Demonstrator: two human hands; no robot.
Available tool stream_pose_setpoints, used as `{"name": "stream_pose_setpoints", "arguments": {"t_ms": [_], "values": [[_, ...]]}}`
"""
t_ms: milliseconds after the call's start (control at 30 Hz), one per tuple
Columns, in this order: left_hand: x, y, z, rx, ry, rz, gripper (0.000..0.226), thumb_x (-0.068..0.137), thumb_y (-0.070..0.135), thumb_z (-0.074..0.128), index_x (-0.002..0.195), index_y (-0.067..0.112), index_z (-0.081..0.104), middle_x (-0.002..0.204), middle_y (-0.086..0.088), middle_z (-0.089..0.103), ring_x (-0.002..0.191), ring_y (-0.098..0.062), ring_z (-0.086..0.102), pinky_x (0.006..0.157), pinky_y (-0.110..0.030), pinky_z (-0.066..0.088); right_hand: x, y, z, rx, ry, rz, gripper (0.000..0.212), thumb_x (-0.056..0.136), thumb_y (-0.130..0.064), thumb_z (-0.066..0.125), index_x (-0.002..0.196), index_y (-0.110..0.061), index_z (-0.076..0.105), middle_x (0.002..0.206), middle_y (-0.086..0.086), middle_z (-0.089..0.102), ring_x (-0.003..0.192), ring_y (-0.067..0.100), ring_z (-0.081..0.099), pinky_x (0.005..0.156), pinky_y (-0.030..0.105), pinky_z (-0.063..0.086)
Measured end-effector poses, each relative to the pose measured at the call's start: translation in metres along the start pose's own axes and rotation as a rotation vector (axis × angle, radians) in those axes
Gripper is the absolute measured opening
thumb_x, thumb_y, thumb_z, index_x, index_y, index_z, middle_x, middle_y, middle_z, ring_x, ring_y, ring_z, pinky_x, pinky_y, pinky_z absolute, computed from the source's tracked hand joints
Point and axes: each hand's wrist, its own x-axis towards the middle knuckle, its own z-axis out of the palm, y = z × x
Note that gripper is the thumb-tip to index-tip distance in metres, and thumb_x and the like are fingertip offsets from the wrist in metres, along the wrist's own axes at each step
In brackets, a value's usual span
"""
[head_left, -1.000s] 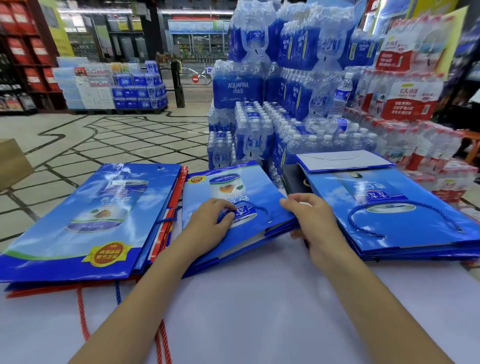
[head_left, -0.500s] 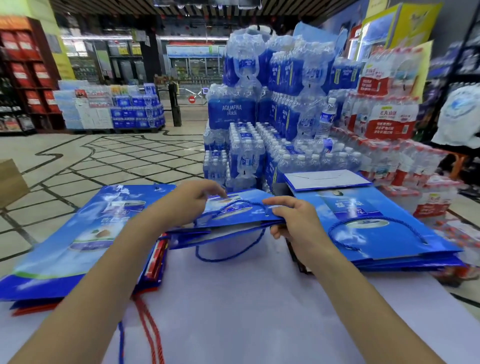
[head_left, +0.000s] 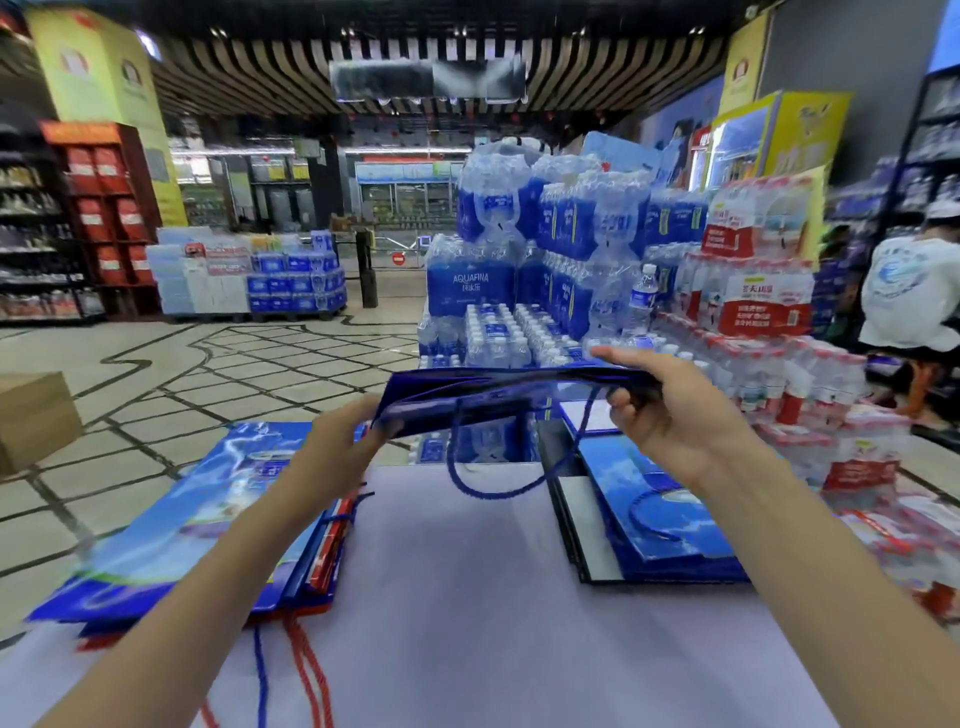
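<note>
A flat, folded blue gift bag (head_left: 498, 397) hangs in the air above the white table (head_left: 467, 597), nearly edge-on to me. Its blue rope handle (head_left: 498, 488) dangles below it. My left hand (head_left: 337, 447) grips the bag's left end. My right hand (head_left: 670, 415) holds the right end, thumb on top and fingers curled underneath. A stack of flat blue bags (head_left: 197, 519) lies on the table's left side, with red bags under it. Another stack of blue bags (head_left: 660, 514) lies on the right.
Shrink-wrapped packs of blue water bottles (head_left: 524, 291) tower just behind the table. Red-labelled bottle packs (head_left: 763, 312) stand to the right. A person in a white shirt (head_left: 914, 291) is at the far right. A cardboard box (head_left: 31, 415) sits left on the tiled floor.
Both hands have lifted the middle blue bag off the table and raised it higher. Its rope handle now hangs free. My view has tilted upward.
</note>
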Motion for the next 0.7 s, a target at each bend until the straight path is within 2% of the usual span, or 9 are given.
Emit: {"name": "stream_pose_setpoints", "arguments": {"t_ms": [67, 133, 200, 233, 300, 367, 467, 567, 700], "values": [[0.002, 0.008, 0.001, -0.064, 0.106, -0.018, 0.012, 0.096, 0.015, 0.057, 0.102, 0.015, 0.068, 0.082, 0.009, 0.066, 0.074, 0.014, 0.058, 0.064, -0.003, 0.039, -0.002, -0.006, -0.004, -0.061, -0.083, -0.032, 0.042, 0.097, -0.046, 0.051, 0.113, -0.010, 0.065, 0.101, 0.014, 0.072, 0.058, 0.019, 0.063, 0.051, 0.026, 0.050], [0.004, 0.014, 0.000, -0.113, 0.180, -0.057, 0.007, 0.096, 0.016, 0.057, 0.097, 0.015, 0.064, 0.076, 0.000, 0.065, 0.068, 0.004, 0.058, 0.061, -0.010, 0.041, -0.002, -0.006, -0.007, -0.098, -0.090, -0.122, 0.054, 0.096, -0.060, 0.039, 0.119, -0.016, 0.060, 0.108, 0.014, 0.072, 0.078, 0.027, 0.069, 0.065, 0.034, 0.053], [0.006, 0.015, -0.002, -0.154, 0.210, -0.080, 0.008, 0.094, 0.026, 0.060, 0.096, 0.018, 0.062, 0.083, -0.006, 0.068, 0.074, -0.017, 0.063, 0.070, -0.029, 0.049, 0.002, 0.004, -0.011, -0.166, -0.021, -0.257, 0.044, 0.100, -0.052, 0.039, 0.125, -0.020, 0.056, 0.113, 0.011, 0.071, 0.093, 0.023, 0.067, 0.075, 0.033, 0.051], [0.006, 0.017, -0.003, -0.193, 0.203, -0.092, 0.014, 0.092, 0.032, 0.060, 0.097, 0.019, 0.063, 0.088, -0.006, 0.069, 0.078, -0.022, 0.064, 0.072, -0.038, 0.051, 0.006, 0.013, -0.014, -0.255, 0.007, -0.316, 0.038, 0.099, -0.044, 0.047, 0.128, -0.021, 0.055, 0.117, 0.009, 0.069, 0.098, 0.019, 0.065, 0.080, 0.032, 0.049], [0.006, 0.023, -0.005, -0.298, 0.178, -0.095, 0.011, 0.091, 0.031, 0.058, 0.098, 0.024, 0.063, 0.094, -0.004, 0.071, 0.082, -0.019, 0.066, 0.076, -0.044, 0.054, 0.013, 0.033, -0.027, -0.485, -0.004, -0.336, 0.048, 0.089, -0.027, 0.068, 0.133, -0.027, 0.049, 0.125, 0.002, 0.062, 0.110, 0.011, 0.059, 0.085, 0.026, 0.045], [0.006, 0.033, -0.006, -0.393, 0.190, -0.090, 0.006, 0.096, 0.020, 0.059, 0.097, 0.025, 0.063, 0.094, 0.000, 0.072, 0.082, -0.014, 0.067, 0.075, -0.040, 0.056, 0.018, 0.055, -0.037, -0.663, -0.070, -0.219, 0.069, 0.084, -0.016, 0.076, 0.140, -0.031, 0.039, 0.128, -0.004, 0.055, 0.118, 0.008, 0.052, 0.086, 0.022, 0.045], [0.006, 0.048, -0.007, -0.622, 0.193, -0.132, 0.014, 0.098, 0.014, 0.052, 0.100, 0.023, 0.062, 0.094, 0.006, 0.074, 0.082, -0.011, 0.070, 0.070, -0.029, 0.058, 0.023, 0.075, -0.042, -0.676, -0.068, -0.128, 0.064, 0.081, -0.017, 0.078, 0.135, -0.026, 0.045, 0.117, -0.003, 0.065, 0.110, 0.013, 0.062, 0.093, 0.035, 0.052], [0.012, 0.060, -0.007, -0.747, 0.179, -0.225, 0.015, 0.098, 0.016, 0.053, 0.109, 0.021, 0.062, 0.098, 0.004, 0.074, 0.082, -0.013, 0.071, 0.062, -0.027, 0.058, 0.025, 0.070, -0.040, -0.527, 0.041, -0.229, 0.027, 0.085, -0.008, 0.073, 0.106, -0.021, 0.063, 0.101, 0.002, 0.073, 0.090, 0.018, 0.068, 0.077, 0.026, 0.055], [0.036, 0.085, 0.004, -0.853, 0.171, -0.328, 0.019, 0.096, 0.021, 0.058, 0.115, 0.018, 0.059, 0.099, -0.004, 0.075, 0.077, -0.018, 0.071, 0.056, -0.028, 0.056, 0.025, 0.040, -0.047, -0.464, 0.173, -0.348, 0.011, 0.090, -0.014, 0.068, 0.098, -0.021, 0.067, 0.096, -0.002, 0.073, 0.081, 0.012, 0.066, 0.074, 0.028, 0.055]]}}
